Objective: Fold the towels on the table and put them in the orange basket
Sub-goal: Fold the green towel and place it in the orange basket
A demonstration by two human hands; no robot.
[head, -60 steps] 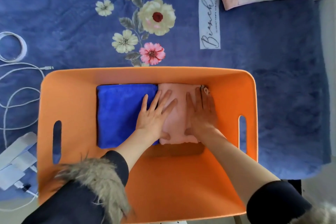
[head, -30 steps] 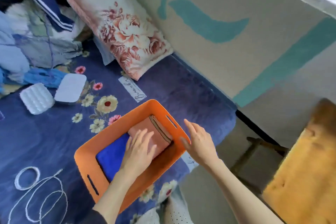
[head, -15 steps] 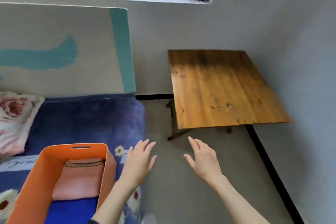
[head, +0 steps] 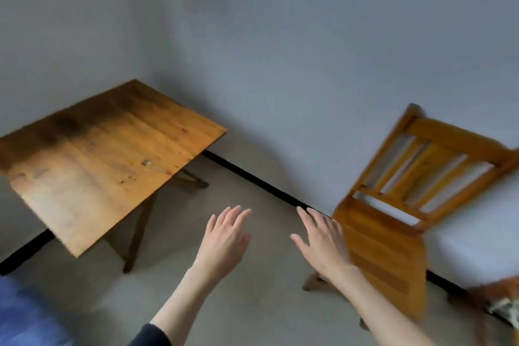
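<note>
Hands bare, table apart.

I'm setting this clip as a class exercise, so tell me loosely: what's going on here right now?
A person holds both bare hands out in front over the floor, gripping nothing: the left hand and right hand are open with fingers straight. To the left stands a wooden table with no towel visible on its top. To the right is a wooden chair; the right hand is in front of its seat edge, though contact cannot be told. The orange basket is not in view.
</note>
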